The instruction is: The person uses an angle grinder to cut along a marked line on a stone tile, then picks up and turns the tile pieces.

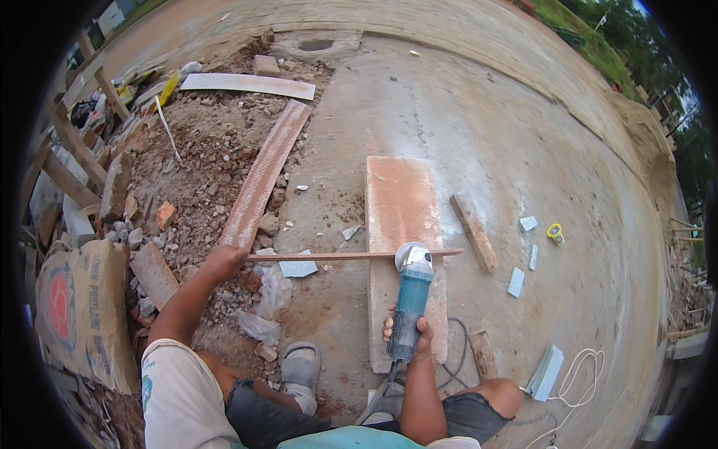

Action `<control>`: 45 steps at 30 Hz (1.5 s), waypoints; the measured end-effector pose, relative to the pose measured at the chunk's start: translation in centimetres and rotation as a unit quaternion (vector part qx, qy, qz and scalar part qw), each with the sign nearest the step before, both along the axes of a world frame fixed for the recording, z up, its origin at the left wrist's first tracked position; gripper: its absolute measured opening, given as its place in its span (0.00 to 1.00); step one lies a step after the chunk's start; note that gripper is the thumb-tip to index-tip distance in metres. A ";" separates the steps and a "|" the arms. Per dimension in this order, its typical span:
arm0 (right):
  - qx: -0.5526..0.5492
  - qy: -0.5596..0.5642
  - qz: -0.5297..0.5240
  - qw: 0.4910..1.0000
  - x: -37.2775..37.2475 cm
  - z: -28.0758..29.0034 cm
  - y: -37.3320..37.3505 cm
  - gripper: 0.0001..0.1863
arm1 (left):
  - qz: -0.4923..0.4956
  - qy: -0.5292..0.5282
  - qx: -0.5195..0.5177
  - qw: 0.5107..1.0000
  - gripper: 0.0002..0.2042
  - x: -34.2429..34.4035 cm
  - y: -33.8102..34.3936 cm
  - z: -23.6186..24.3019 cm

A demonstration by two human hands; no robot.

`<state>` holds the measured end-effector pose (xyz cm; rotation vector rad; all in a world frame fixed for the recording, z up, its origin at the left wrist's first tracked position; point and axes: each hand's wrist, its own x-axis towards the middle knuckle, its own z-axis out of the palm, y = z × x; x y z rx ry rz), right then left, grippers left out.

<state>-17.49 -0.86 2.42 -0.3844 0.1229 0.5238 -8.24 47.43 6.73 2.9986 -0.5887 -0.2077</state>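
My left hand [226,260] is closed on the left end of a long, narrow reddish tile strip [336,256]. The strip runs level across a raised, orange-dusted slab [400,202], its far end jutting past the slab's right edge. In my right hand [420,338] is a teal angle grinder [411,295], fingers wrapped round its body. The grinder's head and pale round disc [404,258] are at the strip, above the slab; whether the disc touches it I cannot tell. A wider reddish tile plank [265,176] stretches away from beside my left hand.
On the left lie rubble [202,168], a pale plank [247,85] and a cement bag [86,314]. Right of the slab are a wood block [473,232], cut tile pieces [516,282] and a yellow tape roll [555,233]. A dark cord [465,352] trails by my knee.
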 end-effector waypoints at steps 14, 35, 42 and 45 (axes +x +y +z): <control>0.024 0.025 0.086 0.996 -0.7 0.4 3.4 0.46 | -0.008 -0.008 -0.001 1.000 0.08 -0.3 0.5 -1.0; 0.076 0.019 0.122 0.989 -1.0 -0.6 4.7 0.38 | -0.012 -0.024 -0.022 0.999 0.02 -0.1 0.4 -1.4; 0.034 0.030 0.060 0.997 -0.5 0.0 2.0 0.44 | -0.002 -0.021 -0.004 1.000 0.04 -0.3 0.8 -1.8; 0.014 0.018 0.010 1.000 -0.4 -0.1 0.7 0.45 | 0.004 -0.026 -0.002 1.000 0.04 -0.2 0.4 -1.6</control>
